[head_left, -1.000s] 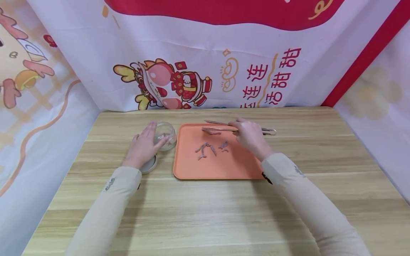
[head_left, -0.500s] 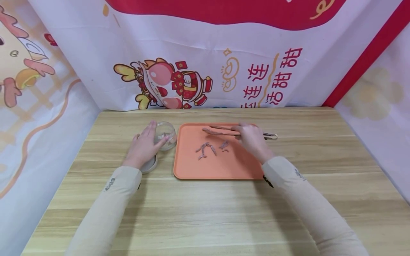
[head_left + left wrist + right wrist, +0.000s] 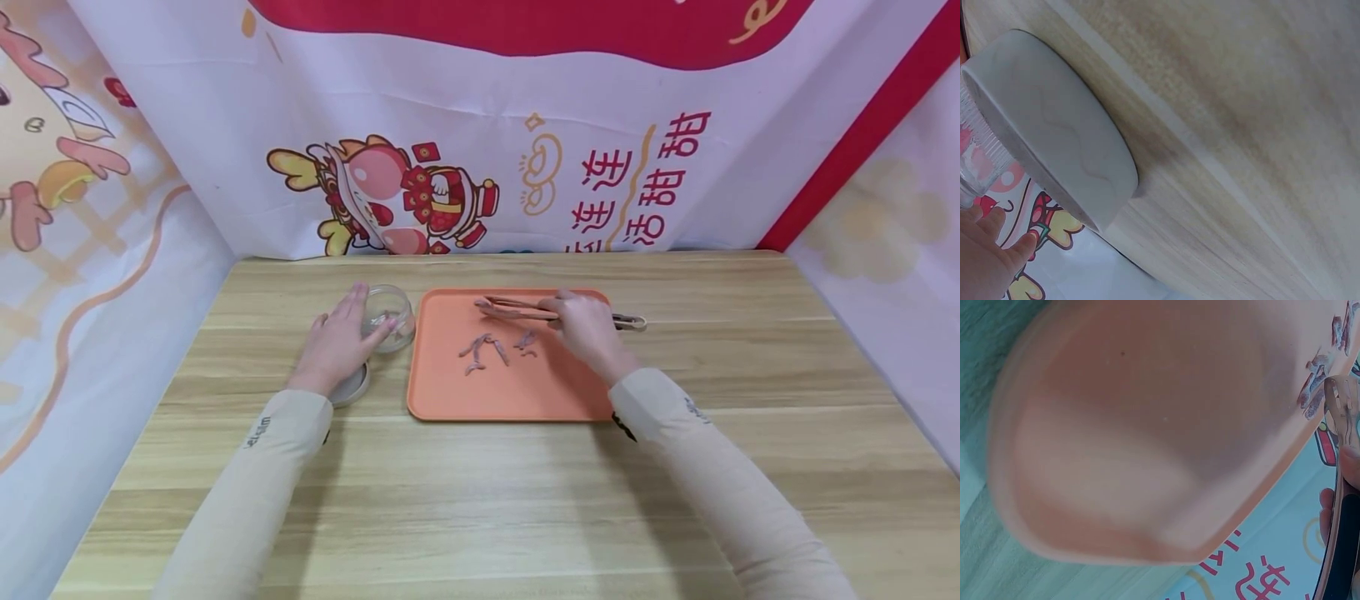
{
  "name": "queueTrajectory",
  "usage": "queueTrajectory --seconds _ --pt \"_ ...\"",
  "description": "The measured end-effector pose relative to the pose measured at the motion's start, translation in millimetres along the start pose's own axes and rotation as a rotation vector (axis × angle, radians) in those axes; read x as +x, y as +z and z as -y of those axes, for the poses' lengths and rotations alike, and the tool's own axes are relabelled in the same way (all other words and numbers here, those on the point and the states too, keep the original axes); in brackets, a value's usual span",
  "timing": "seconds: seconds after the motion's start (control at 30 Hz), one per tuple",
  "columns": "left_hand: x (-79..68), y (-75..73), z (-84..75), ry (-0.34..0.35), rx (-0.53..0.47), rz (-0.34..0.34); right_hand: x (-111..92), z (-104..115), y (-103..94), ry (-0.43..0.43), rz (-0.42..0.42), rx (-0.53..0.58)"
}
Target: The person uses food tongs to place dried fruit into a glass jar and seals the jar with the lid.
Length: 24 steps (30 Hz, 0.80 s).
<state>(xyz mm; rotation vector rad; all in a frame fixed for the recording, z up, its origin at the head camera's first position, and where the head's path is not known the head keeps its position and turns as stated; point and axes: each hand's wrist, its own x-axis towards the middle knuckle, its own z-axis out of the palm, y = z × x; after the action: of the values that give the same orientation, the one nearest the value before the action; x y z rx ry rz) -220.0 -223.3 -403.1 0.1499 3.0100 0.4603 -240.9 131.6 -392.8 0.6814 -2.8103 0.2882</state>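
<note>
My left hand (image 3: 333, 342) grips a clear jar (image 3: 403, 321) at its side, fingers at the left and thumb at the front. A pale grey round lid (image 3: 350, 387) lies by that wrist and looks large in the left wrist view. My right hand (image 3: 588, 327) holds metal tongs (image 3: 517, 314) with black grips. Their tips rest at the back left of the orange tray (image 3: 517, 396), around a thin purplish strip that they mostly cover. Several more strips (image 3: 476, 346) lie mid-tray, with a small cluster of strips (image 3: 527, 339) to their right.
The wooden table (image 3: 480, 500) runs back to a white printed cloth (image 3: 480, 100). More cloth hangs along the left and right sides. The jar stands close to the tray's left rim.
The tongs' tips have come down and closer together over the strip at the tray's back left. My right hand has moved slightly; the left hand and jar have stayed put.
</note>
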Motion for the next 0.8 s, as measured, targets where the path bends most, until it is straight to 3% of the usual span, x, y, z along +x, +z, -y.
queueTrajectory --seconds 0.8 --pt "0.6 -0.8 0.1 0.005 0.000 0.001 0.7 2.8 1.1 -0.027 -0.050 -0.022"
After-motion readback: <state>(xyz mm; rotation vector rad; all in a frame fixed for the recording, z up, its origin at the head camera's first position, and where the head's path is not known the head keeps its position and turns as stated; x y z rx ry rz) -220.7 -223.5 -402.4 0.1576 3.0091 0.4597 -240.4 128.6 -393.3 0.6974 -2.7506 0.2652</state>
